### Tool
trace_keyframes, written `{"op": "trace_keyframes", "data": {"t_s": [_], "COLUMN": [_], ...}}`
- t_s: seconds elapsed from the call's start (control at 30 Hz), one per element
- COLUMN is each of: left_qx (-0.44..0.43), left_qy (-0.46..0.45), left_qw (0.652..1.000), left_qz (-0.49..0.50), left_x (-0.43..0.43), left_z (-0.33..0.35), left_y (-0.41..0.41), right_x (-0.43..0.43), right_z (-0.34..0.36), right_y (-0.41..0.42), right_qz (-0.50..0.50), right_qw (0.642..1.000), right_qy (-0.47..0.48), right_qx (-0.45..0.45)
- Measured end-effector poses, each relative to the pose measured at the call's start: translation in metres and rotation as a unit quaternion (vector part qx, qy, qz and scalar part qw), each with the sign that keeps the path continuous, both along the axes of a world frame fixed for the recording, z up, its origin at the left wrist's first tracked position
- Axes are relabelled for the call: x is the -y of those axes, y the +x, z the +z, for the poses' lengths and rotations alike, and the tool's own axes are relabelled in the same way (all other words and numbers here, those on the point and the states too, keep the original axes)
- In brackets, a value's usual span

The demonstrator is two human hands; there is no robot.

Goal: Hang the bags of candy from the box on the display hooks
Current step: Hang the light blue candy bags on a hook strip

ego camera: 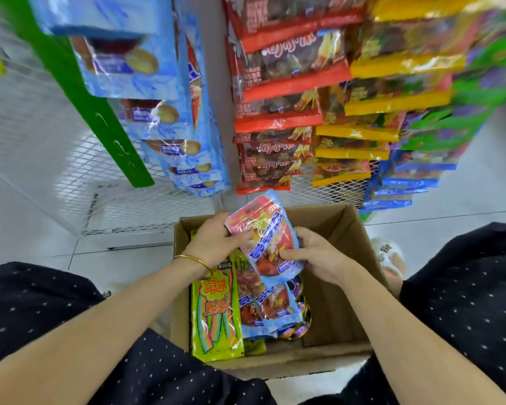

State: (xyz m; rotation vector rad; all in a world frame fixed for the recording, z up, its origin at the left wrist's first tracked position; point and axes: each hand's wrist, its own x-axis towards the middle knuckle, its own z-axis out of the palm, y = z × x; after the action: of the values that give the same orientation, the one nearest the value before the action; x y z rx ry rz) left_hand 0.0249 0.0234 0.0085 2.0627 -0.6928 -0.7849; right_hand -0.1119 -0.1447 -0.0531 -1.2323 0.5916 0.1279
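A brown cardboard box [342,229] stands on the floor between my knees. Over it I hold a blue and red candy bag [265,238] with both hands. My left hand [214,241] grips its upper left edge. My right hand [316,255] pinches its lower right side. Inside the box lie more blue and red bags [268,311], a yellow-green bag of rainbow strips [216,314] and purple bags [300,328]. Above the box, rows of blue bags [161,112], red bags [278,121] and yellow bags [354,133] hang on the display; its hooks are hidden by them.
A white wire mesh panel [41,135] with a green post [100,112] stands at the left. Green and blue bags [438,135] hang at the far right. The floor is pale tile [450,200]. A light slipper [389,255] shows right of the box.
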Motion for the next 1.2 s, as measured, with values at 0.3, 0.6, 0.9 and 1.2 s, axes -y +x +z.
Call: {"op": "trace_keyframes", "data": {"t_s": [0.3, 0.6, 0.9, 1.2], "left_qx": [0.131, 0.34, 0.438, 0.452], "left_qy": [-0.096, -0.244, -0.296, -0.277], "left_qw": [0.986, 0.907, 0.831, 0.831], "left_qz": [-0.029, 0.054, 0.173, 0.168], "left_x": [-0.036, -0.065, 0.002, 0.012], "left_z": [0.126, 0.303, 0.407, 0.423], "left_y": [-0.005, 0.023, 0.114, 0.126], "right_x": [-0.046, -0.066, -0.07, -0.071], "right_z": [0.151, 0.297, 0.397, 0.415], "right_y": [0.005, 0.034, 0.126, 0.17], "right_qz": [-0.017, -0.086, -0.143, -0.181], "right_qw": [0.903, 0.805, 0.693, 0.691], "right_qy": [-0.365, -0.444, -0.568, -0.574], "right_qx": [0.227, 0.385, 0.42, 0.401]}}
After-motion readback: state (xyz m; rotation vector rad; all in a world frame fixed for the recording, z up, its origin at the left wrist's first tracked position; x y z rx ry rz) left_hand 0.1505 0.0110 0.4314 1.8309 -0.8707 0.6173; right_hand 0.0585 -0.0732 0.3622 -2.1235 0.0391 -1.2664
